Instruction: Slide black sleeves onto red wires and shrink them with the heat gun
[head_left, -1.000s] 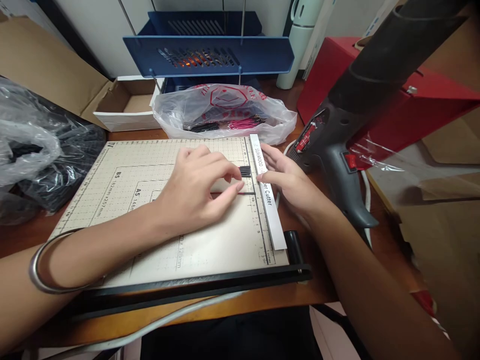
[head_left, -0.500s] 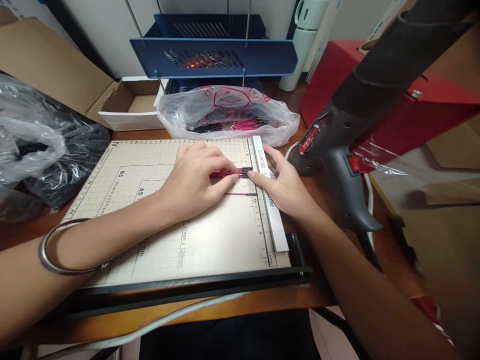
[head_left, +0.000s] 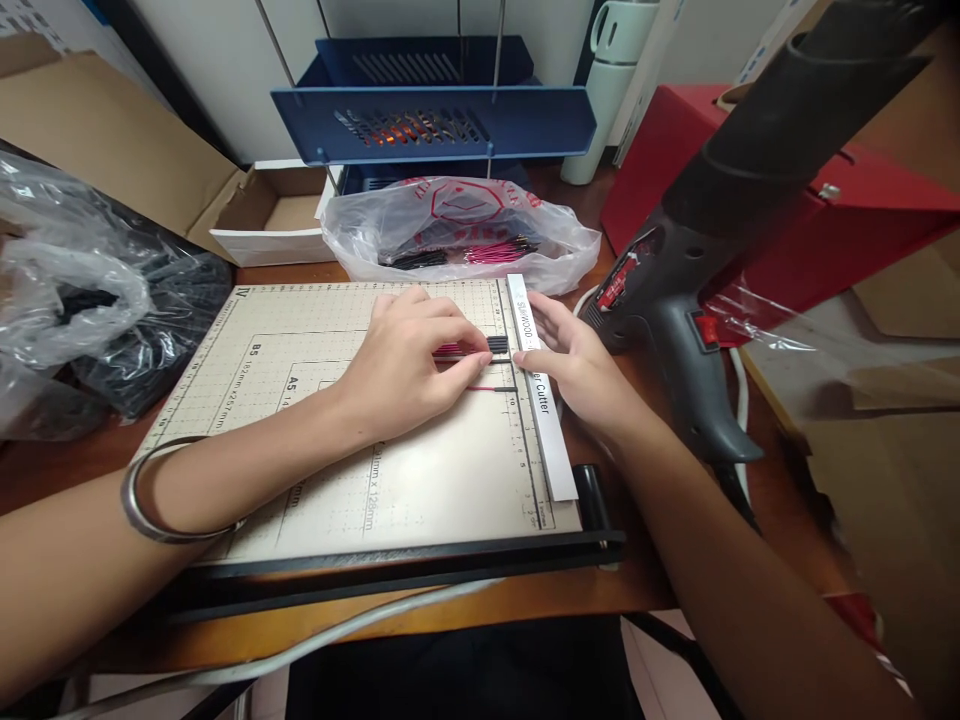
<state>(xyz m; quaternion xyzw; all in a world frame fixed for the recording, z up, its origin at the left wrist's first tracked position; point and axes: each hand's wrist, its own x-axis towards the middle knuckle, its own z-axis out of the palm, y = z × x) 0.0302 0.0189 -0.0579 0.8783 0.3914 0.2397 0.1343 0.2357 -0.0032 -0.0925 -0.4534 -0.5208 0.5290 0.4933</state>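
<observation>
My left hand (head_left: 409, 360) rests on the cream gridded board of a paper cutter (head_left: 435, 490). Its thumb and index finger are pinched on a thin pink wire whose dark end (head_left: 501, 361) sticks out toward the white edge strip. Under the curled fingers lies a bundle of pink wires with black ends (head_left: 496, 343). Nearer to me, a single pink wire with a black tip (head_left: 493, 388) lies apart. My right hand (head_left: 581, 370) straddles the white strip (head_left: 553, 440), thumb over it near the wire end, other fingers apart and partly hidden beyond it.
Behind the board lies a clear plastic bag (head_left: 352, 235) with pink and black wires. A blue rack (head_left: 442, 130) and an open carton (head_left: 274, 245) stand further back. A black heat gun (head_left: 682, 290) and red box (head_left: 757, 150) are right; plastic-wrapped black material (head_left: 172, 330) is left.
The left hand shifts slightly right in view, and one wire now shows apart from the bundle. My right thumb has left the bundle's tips and sits further right and nearer me.
</observation>
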